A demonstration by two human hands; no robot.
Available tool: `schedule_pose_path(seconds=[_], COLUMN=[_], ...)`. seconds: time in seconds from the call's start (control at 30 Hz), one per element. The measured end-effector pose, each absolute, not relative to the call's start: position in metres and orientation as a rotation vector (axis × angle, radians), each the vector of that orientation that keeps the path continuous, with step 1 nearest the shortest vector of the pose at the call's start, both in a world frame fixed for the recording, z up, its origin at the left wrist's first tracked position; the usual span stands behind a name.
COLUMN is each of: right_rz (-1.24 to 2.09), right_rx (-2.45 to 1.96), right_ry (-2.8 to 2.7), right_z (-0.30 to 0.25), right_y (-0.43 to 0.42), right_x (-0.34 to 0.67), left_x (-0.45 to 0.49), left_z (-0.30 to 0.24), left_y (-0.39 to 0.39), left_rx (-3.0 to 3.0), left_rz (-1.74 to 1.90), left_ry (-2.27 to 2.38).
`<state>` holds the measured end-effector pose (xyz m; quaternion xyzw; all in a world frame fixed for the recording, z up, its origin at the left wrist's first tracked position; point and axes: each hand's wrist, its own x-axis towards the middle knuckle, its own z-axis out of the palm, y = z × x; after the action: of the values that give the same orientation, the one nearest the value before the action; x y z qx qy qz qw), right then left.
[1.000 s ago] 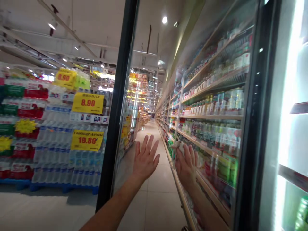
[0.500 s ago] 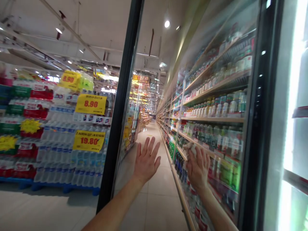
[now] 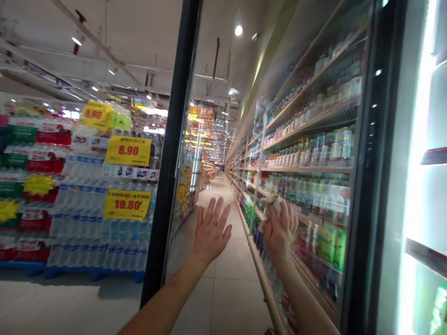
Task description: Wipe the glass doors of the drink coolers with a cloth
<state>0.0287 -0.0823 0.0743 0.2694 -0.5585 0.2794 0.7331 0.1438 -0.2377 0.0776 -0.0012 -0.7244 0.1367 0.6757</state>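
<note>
A glass door (image 3: 240, 298) in a black frame stands open in front of me. My left hand (image 3: 211, 232) lies flat on its pane with the fingers spread; it holds nothing. To its right, my right hand (image 3: 280, 231) presses a crumpled whitish cloth (image 3: 272, 203) to the glass. The cloth sticks out past the thumb and fingertips, and the palm hides the rest of it. Rows of bottles and cans on shelves show in the pane around my right hand.
The door's black frame (image 3: 173, 139) rises left of my hands. Beyond it, packs of bottled water (image 3: 77, 223) stand stacked on blue pallets with yellow price signs (image 3: 128, 150). At the right is a lit cooler interior (image 3: 433, 204). A tiled floor (image 3: 63, 307) runs below.
My right hand has moved a little left on the glass with the cloth. My left hand stays in place. The view has shifted slightly.
</note>
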Motion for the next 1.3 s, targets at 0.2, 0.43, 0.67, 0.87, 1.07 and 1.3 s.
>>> schedule_pose_path(seconds=[0.2,0.43,0.67,0.87,1.07,1.3], right_rz=[0.463,0.700,0.429,0.769,0.422,0.720], right_rx=[0.847,0.381,0.659,0.273,0.655,0.393], right_ry=[-1.248,-1.256,-1.264,-1.268,-1.238,-1.205], right_z=[0.055,0.080,0.063,0.084,0.064,0.071], right_y=[-0.098,-0.033,-0.042,-0.016,-0.027,-0.028], right_x=[0.045,-0.008,-0.007,-0.024,-0.020,-0.013], left_x=[0.145,0.146,0.144,0.144,0.145,0.143], left_z=[0.078,0.076,0.075,0.074,0.074,0.074], left_y=[-0.238,-0.240,-0.241,-0.240,-0.239,-0.239], left_rx=[-0.021,-0.039,-0.027,-0.024,-0.023,-0.003], left_rz=[0.292,0.294,0.299,0.300,0.307,0.306], left_ry=[-1.623,-1.626,-1.606,-1.621,-1.605,-1.609])
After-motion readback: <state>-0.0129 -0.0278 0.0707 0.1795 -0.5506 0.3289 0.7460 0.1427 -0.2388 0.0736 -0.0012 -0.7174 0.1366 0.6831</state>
